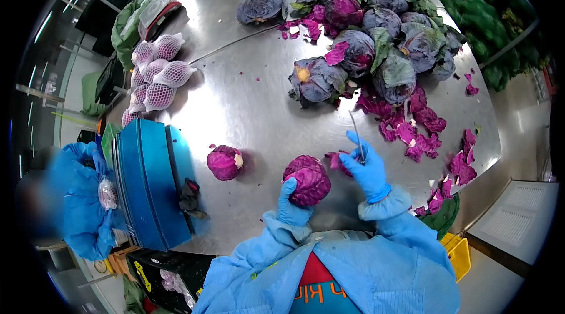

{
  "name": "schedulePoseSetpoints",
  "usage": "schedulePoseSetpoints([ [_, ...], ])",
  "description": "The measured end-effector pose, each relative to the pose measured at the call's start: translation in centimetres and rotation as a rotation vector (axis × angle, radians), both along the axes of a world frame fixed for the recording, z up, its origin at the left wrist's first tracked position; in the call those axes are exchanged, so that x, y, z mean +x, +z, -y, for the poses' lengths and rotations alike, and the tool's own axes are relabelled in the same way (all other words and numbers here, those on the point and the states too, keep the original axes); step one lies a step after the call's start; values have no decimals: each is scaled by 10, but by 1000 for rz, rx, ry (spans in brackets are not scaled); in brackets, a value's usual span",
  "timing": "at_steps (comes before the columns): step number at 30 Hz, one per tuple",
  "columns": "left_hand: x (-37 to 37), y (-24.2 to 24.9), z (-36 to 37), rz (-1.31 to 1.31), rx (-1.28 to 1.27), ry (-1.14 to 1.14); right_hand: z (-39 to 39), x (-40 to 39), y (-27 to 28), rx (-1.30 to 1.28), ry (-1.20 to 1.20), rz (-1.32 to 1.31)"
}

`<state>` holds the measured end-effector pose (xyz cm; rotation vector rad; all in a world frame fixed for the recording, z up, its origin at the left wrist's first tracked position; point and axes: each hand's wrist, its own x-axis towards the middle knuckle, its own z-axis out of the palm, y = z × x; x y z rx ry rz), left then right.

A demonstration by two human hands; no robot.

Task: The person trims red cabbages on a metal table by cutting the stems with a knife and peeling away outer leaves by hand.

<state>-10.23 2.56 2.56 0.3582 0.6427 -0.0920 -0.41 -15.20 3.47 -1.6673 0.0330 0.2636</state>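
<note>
My left hand (292, 205), in a blue glove, grips a peeled purple cabbage (308, 180) from its lower left side. To the right, my right hand (366, 170), also gloved, holds a knife (355, 128) with its thin blade pointing up and away. A loose purple leaf (338, 161) lies between the cabbage and my right hand. Another peeled cabbage (225, 163) rests on the metal table (265, 120) to the left, its pale cut stem facing right. Untrimmed cabbages (381, 22) with dull outer leaves are heaped at the far right of the table.
Torn purple leaves (421, 131) are scattered on the right. Net-wrapped cabbages (160, 96) sit at the left beyond a blue box-like unit (150, 178). Another person in blue clothing (88, 196) is at far left. A black crate (170, 278) stands below the table edge.
</note>
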Motion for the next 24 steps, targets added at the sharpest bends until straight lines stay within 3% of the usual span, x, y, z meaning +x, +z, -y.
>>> schedulePoseSetpoints([
  [1,1,-1,-2,-4,28,8,-4,-6,-2,-3,8,29],
  [2,1,1,-5,60,-101,-11,-8,-9,-4,-2,20,61],
  [6,3,6,-28,343,-696,-108,-14,-10,-20,176,114,-323],
  [8,4,0,-36,472,-873,-155,-20,-10,-30,227,151,-419],
  [14,4,13,-59,605,-802,-169,20,-14,-97,274,-10,-452],
  [16,10,43,-71,587,-409,-249,58,-14,-91,141,-168,-427],
  [18,15,28,-79,481,71,-335,92,-16,-91,-88,-393,-257],
  [20,28,30,-73,307,679,-432,121,-18,-82,-622,-360,351],
  [22,32,4,-55,353,1143,-492,151,-18,-108,-394,-340,302],
  [24,32,-27,-40,418,1452,-498,112,-25,-47,-5,-366,-52],
])
